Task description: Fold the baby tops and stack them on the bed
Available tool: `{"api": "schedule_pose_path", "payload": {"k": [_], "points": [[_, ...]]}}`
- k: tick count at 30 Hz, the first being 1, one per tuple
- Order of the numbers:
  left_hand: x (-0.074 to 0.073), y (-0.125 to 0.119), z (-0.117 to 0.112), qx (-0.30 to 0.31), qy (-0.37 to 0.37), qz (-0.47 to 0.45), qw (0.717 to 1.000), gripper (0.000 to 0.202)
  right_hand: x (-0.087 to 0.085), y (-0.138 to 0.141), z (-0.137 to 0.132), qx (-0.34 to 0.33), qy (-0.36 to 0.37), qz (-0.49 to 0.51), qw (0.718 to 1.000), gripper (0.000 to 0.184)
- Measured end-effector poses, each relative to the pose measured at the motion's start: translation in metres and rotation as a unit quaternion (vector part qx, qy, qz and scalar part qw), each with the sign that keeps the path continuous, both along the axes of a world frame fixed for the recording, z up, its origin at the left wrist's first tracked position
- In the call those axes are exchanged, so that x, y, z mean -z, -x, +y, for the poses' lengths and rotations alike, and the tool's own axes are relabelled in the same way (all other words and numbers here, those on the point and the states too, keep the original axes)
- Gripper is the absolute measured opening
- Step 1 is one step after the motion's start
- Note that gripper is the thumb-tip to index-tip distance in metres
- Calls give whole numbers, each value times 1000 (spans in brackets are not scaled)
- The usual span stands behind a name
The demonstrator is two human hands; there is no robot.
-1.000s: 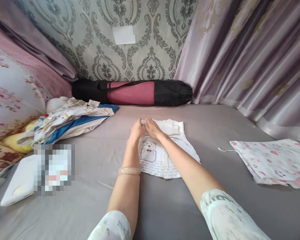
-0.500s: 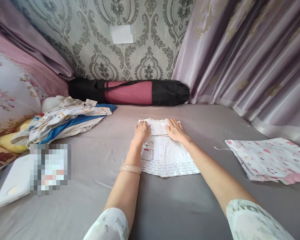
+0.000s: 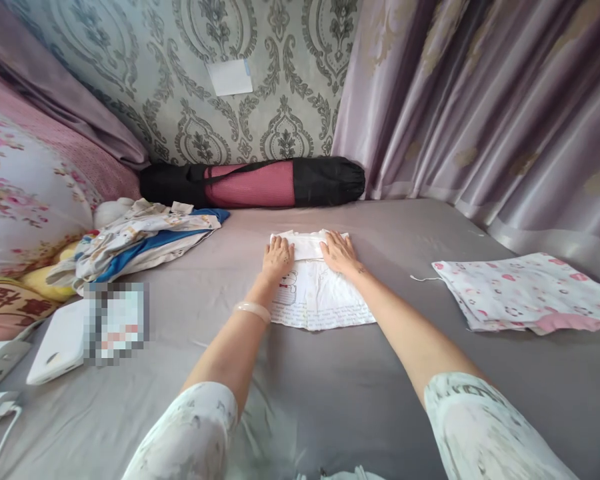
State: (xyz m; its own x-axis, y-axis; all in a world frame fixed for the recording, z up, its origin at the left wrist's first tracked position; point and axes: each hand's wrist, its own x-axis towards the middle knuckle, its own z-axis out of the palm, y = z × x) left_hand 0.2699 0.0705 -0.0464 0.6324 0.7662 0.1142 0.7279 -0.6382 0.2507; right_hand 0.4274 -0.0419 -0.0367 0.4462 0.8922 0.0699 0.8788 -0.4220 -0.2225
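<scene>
A small white garment (image 3: 325, 300) with a bear print and rows of tiny lettering lies spread on the grey bed sheet (image 3: 330, 387). Its far end is folded over into a strip. My left hand (image 3: 279, 257) rests palm down on the left end of that strip, fingers stretched out and partly covering the bear. On the right end, my right hand (image 3: 340, 252) lies flat with its fingers pointing away from me. Both hands press on the cloth without gripping it.
Right of the garment lies a folded white cloth (image 3: 520, 293) with pink prints. To the left are heaped clothes (image 3: 135, 240), a white device (image 3: 63, 340), a blurred-out item (image 3: 123, 327) and a power strip (image 3: 3, 363). A rolled mat bag (image 3: 250, 183) lies along the wall.
The view has shifted, bringing the power strip into sight at the left. Both hands stay flat on the folded strip, and the garment looks much the same.
</scene>
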Motion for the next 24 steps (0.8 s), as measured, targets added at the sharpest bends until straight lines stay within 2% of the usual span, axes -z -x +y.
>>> {"api": "schedule_pose_path", "payload": {"k": [3, 6, 9, 14, 18, 20, 22, 24], "points": [[-11, 4, -4, 1, 7, 23, 1000, 56, -8, 14, -14, -45, -7, -11, 999, 60], [-17, 13, -15, 27, -17, 40, 999, 58, -13, 27, -31, -88, 6, -17, 996, 58], [-12, 22, -26, 58, -24, 56, 997, 60, -11, 34, -43, -104, 26, -18, 994, 58], [1, 29, -32, 59, -12, 55, 997, 61, -4, 36, -45, -95, 41, -1, 995, 56], [-3, 29, -29, 65, 11, 49, 997, 63, -3, 32, -43, -102, 34, 37, 993, 56], [-7, 32, -26, 59, 38, 47, 996, 67, -4, 26, -45, -106, 0, 65, 992, 57], [-9, 42, -22, 43, 44, 35, 997, 69, -5, 16, -52, -98, -66, 76, 990, 54], [-10, 57, -19, 19, 25, 18, 999, 64, -6, 5, -63, -58, -123, 73, 988, 50]]}}
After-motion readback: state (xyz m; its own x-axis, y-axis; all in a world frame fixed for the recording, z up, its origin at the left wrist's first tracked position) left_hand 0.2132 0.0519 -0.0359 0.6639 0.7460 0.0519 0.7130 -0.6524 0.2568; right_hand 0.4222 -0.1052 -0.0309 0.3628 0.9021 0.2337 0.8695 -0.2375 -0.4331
